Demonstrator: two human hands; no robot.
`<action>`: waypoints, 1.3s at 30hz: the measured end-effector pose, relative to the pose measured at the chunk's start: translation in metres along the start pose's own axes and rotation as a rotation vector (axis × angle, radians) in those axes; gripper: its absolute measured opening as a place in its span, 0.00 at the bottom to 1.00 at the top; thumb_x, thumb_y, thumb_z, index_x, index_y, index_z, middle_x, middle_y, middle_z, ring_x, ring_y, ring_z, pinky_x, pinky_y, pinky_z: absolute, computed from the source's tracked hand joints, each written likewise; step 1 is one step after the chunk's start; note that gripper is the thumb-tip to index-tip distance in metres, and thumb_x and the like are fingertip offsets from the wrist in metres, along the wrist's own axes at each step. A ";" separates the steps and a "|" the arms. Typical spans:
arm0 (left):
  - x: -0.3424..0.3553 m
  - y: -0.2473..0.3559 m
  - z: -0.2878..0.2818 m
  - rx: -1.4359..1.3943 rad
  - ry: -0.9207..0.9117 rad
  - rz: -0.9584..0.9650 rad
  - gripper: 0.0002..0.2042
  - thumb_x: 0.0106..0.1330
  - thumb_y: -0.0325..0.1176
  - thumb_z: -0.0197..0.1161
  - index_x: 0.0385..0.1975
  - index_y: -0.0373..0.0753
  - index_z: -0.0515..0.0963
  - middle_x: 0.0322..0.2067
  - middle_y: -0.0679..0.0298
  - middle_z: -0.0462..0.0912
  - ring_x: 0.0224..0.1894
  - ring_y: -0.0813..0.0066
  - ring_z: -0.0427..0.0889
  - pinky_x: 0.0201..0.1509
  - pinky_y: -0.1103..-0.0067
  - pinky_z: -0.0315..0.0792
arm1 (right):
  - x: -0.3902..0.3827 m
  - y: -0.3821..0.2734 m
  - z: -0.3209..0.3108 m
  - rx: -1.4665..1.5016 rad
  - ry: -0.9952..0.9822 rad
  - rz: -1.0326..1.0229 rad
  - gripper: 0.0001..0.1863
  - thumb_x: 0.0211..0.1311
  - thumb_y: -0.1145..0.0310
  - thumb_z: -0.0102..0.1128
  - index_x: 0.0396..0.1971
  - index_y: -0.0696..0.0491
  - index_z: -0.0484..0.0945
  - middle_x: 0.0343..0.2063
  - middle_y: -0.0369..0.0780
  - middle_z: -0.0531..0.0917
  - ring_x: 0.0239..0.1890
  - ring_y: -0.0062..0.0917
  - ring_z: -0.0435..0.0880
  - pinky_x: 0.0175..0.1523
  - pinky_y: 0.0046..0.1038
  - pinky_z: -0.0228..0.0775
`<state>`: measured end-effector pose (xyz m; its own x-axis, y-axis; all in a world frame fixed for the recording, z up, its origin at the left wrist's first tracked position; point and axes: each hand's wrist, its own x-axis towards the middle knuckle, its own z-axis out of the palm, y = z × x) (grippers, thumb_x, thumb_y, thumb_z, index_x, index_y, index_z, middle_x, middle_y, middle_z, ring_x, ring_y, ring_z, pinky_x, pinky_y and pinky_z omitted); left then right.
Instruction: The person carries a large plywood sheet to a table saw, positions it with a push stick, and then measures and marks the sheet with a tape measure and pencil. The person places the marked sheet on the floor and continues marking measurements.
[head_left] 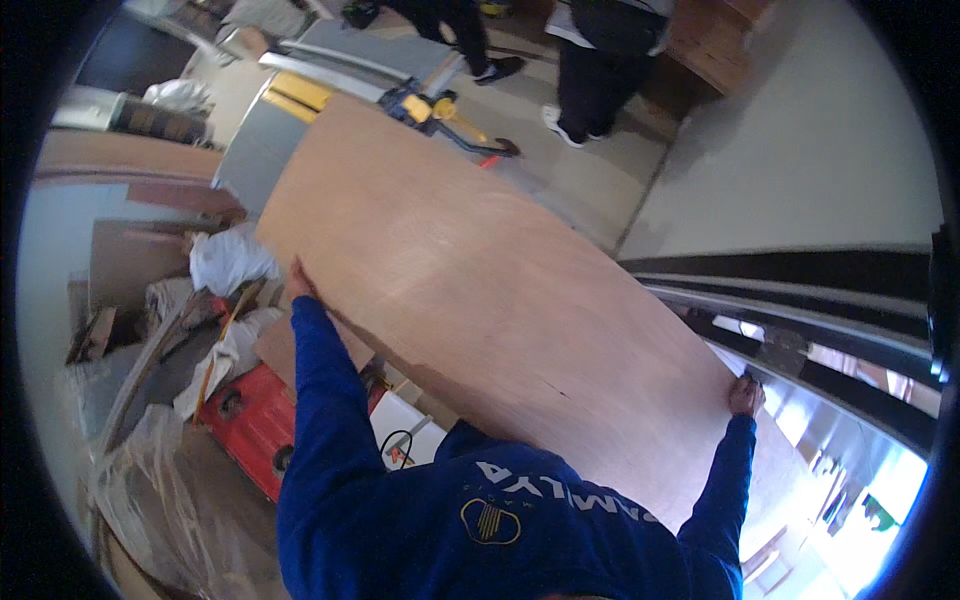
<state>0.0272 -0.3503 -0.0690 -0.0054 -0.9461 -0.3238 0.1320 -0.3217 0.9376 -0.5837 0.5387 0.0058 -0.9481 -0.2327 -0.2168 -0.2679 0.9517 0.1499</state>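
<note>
The person holds a large plywood sheet (pixel 470 290) w/ both arms spread wide, one hand on each long edge, prob. because the panel is too broad to grip any other way. The left hand (pixel 299 281) is curled over the left edge of the sheet, fingers closed on it; the right hand (pixel 745 393) clamps the opposite edge near the lower right corner, also closed on the wood. The sheet lies flat-ish and tilted, in front of the chest, reaching away toward the far floor, so its weight sits between the two blue sleeves (pixel 330 400). It is above the clutter, not resting on it as far as one can see. Under the left edge there is a red machine (pixel 250 420), white plastic bags (pixel 225 260) and scrap boards, partly covered by the sheet. On the right a dark metal rail (pixel 800 300) runs beside the panel. Far off, a blue-yellow pallet jack (pixel 440 108) and legs of two other persons (pixel 590 70), cut off at top. Hidden: the fingertips under the sheet, its far end support, and whatever lies below it. The lower right corner is overexposed, hard to read.
</note>
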 end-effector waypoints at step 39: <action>-0.431 -0.117 0.079 -0.149 -0.329 -0.477 0.42 0.67 0.72 0.41 0.67 0.42 0.66 0.65 0.54 0.71 0.65 0.47 0.70 0.65 0.50 0.66 | -0.029 -0.045 -0.038 0.248 0.097 -0.046 0.30 0.65 0.43 0.49 0.36 0.56 0.87 0.41 0.56 0.85 0.48 0.52 0.83 0.55 0.50 0.73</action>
<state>-0.0638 0.0924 -0.0289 -0.4015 -0.6680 -0.6265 0.1772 -0.7279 0.6624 -0.5502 0.4951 0.0420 -0.9511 -0.2835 -0.1225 -0.2722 0.9569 -0.1010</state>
